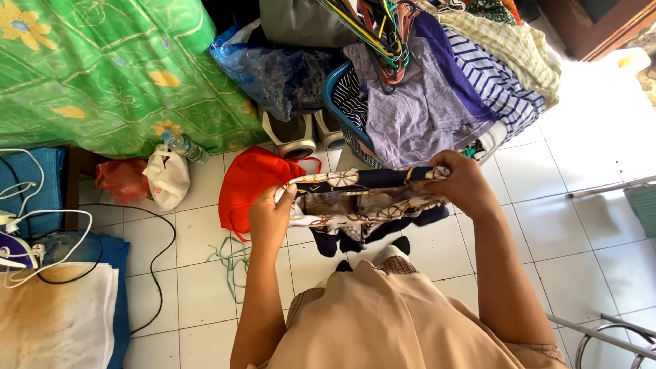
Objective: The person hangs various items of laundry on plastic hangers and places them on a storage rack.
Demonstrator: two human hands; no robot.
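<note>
Both my hands hold up a dark navy garment with a cream and brown floral print [362, 198], stretched between them above the tiled floor. My left hand [272, 215] pinches its left edge; my right hand [459, 183] grips its right upper edge. The cloth hangs down in folds between the hands. Just behind it stands a blue laundry basket [333, 96] heaped with clothes, among them a lilac cloth [417, 109] and a blue-striped one [499, 85], with plastic hangers [386, 34] on top.
A red bag [249, 184] lies on the floor at left, beside a white plastic bag [167, 178] and a bottle [183, 147]. A green floral sheet [109, 68] covers a bed. An iron [15, 253] with cords sits on a padded cloth [55, 321]. Metal tubing [601, 335] at lower right.
</note>
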